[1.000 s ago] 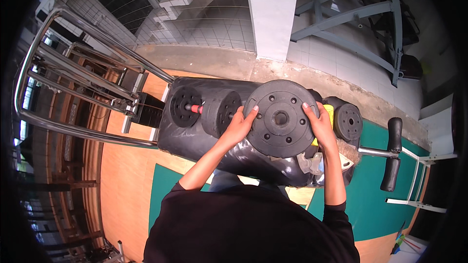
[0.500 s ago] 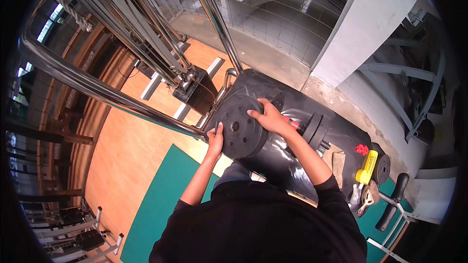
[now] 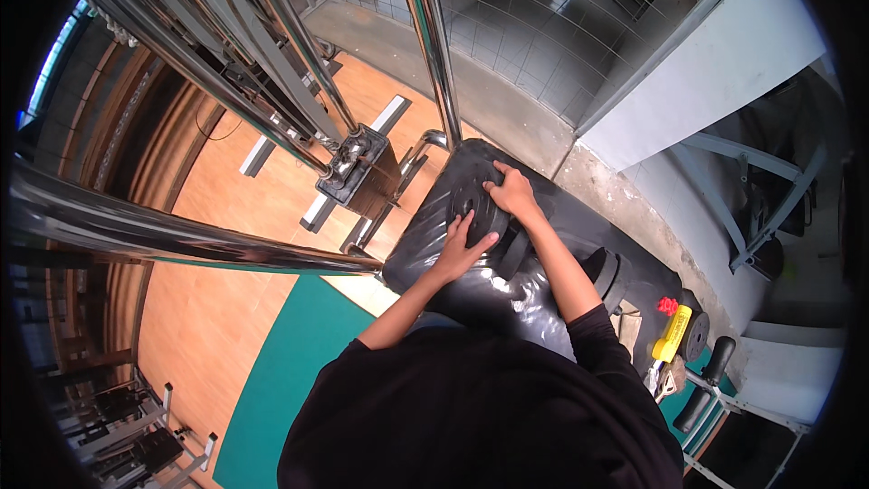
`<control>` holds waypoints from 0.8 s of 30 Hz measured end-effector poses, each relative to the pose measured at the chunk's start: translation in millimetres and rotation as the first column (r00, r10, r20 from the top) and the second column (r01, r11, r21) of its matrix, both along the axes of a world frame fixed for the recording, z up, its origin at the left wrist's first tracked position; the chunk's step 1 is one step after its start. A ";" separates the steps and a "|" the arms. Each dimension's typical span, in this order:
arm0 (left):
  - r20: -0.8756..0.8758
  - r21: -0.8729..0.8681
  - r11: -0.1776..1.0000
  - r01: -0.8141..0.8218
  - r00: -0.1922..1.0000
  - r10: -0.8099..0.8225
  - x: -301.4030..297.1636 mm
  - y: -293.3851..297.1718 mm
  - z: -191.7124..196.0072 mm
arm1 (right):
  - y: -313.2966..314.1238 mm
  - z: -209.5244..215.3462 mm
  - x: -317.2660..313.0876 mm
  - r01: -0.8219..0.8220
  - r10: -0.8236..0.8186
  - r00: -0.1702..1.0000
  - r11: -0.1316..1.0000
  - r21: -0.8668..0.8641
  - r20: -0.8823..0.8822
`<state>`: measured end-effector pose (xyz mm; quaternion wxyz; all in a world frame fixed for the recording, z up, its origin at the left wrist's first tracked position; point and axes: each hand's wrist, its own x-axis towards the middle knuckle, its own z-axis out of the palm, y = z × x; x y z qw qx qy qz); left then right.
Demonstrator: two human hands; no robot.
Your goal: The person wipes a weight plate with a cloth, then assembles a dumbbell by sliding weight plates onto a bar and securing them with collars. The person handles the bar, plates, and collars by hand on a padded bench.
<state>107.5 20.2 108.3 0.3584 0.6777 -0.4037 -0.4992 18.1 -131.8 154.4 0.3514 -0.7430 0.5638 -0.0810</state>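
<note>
A black weight plate is on the far left part of the black padded bench, darkly blending with the cover. My left hand lies against its near side, fingers and thumb spread around the edge. My right hand grips the far right side, fingertips curled onto the face. Another dark round plate edge shows just right of my left hand, partly covered by my right forearm. Further right on the bench, a dumbbell with black plates lies partly behind my right sleeve.
A red knobbed piece, a yellow tube-shaped item and another black plate sit toward the bench's right end. A cable machine's weight stack and chrome bars stand at left. A green mat covers the floor.
The plate has turned from face-up to tilted and moved right, down toward the bench. Both hands have shifted right with it, the left now with fingers spread. The view has shifted slightly.
</note>
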 end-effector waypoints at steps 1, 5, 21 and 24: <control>0.138 -0.087 0.990 0.111 0.986 -0.098 -7.0 3.7 16.1 | -4.3 -1.6 -2.7 0.011 -0.011 1.000 1.000 0.006 0.019; 0.457 -0.146 0.965 0.216 0.880 -0.128 -12.5 4.6 1.3 | -9.6 -3.8 -0.2 0.060 -0.058 0.997 0.996 0.062 -0.044; 0.428 -0.224 0.945 0.238 0.895 -0.123 63.5 -50.2 36.0 | 86.4 -9.7 -115.7 -0.032 0.107 0.679 0.993 0.115 -0.727; 0.376 -0.177 0.962 0.207 0.918 -0.128 66.7 -47.1 33.6 | 93.1 -65.1 -132.0 -0.010 -0.065 0.773 0.993 -0.115 -0.631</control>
